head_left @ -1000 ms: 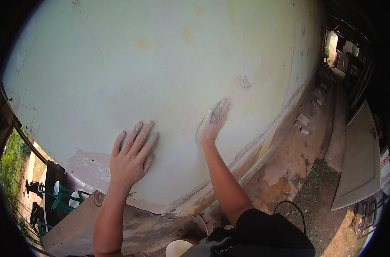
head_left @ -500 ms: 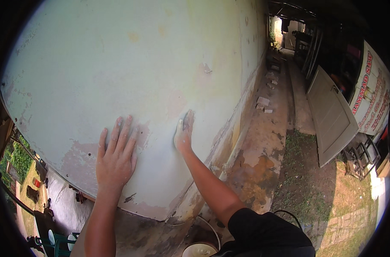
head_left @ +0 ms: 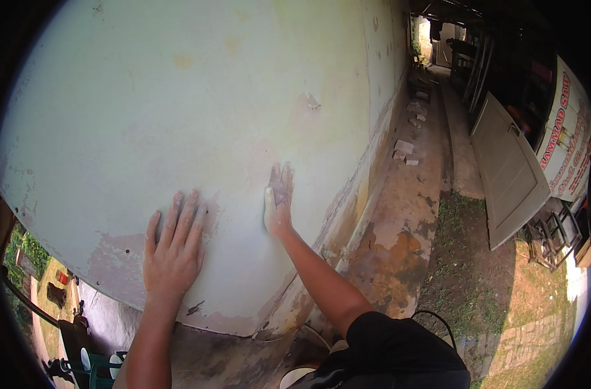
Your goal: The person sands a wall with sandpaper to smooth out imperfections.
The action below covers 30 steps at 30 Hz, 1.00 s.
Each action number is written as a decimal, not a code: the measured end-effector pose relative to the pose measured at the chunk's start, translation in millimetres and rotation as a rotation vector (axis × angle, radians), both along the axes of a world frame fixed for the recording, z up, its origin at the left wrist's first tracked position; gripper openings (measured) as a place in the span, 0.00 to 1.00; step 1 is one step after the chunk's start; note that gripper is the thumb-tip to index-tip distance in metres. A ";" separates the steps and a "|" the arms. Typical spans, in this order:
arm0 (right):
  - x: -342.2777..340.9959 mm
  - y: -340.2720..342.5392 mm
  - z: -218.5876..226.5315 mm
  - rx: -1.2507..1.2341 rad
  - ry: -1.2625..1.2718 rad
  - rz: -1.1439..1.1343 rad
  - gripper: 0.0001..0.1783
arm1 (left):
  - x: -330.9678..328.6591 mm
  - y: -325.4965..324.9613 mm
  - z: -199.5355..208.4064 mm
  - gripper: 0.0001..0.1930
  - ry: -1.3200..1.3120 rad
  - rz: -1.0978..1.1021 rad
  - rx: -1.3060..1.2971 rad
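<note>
A pale green-white wall (head_left: pixel 230 123) with worn, peeling patches stands in front of me. My left hand (head_left: pixel 172 259) lies flat on it, fingers stretched and slightly apart, with whitish dust on the fingertips; nothing is held there. To its right, my right hand (head_left: pixel 280 207) is on edge against the wall, thumb towards me and also dusted white. Between its thumb and fingers shows a small grey-purple piece of sandpaper (head_left: pixel 279 192). The part of the sandpaper against the wall is hidden by the hand.
A pale bucket (head_left: pixel 296 377) stands below by my right arm. Broken blocks (head_left: pixel 403 148) lie along the concrete strip beside the wall. Farther right, a loose door panel (head_left: pixel 509 172) leans near a printed banner (head_left: pixel 571 136). Green plastic chairs (head_left: pixel 99 371) are at lower left.
My right hand has turned and shifted slightly up the wall, showing more of the sandpaper. My left hand stays flat in about the same place; the view has tilted a little.
</note>
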State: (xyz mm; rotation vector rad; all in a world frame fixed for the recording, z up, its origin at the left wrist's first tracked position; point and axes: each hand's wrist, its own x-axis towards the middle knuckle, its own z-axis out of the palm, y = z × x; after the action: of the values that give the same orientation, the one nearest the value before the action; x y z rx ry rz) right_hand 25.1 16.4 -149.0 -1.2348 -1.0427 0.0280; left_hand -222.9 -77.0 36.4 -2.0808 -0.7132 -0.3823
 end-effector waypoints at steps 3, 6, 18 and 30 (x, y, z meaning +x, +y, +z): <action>-9.9 10.4 31.2 0.034 0.208 -0.076 0.37 | 1.4 -3.4 0.4 0.29 0.010 0.011 -0.002; -89.7 -20.4 60.6 0.074 0.030 -0.032 0.36 | -10.7 -1.5 2.4 0.28 0.007 0.028 0.016; -14.8 5.8 39.5 0.072 0.141 -0.082 0.36 | -6.5 -7.7 0.5 0.26 -0.020 0.018 0.021; -60.7 -23.6 28.5 0.103 -0.230 0.059 0.34 | -27.8 -9.0 -1.0 0.27 -0.083 -0.048 -0.026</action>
State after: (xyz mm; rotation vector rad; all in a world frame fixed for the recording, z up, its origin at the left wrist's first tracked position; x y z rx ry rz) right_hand -35.6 -7.2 -120.5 -1.1319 -1.2645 -0.1236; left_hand -250.8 -86.0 35.3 -2.1199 -0.7215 -0.4914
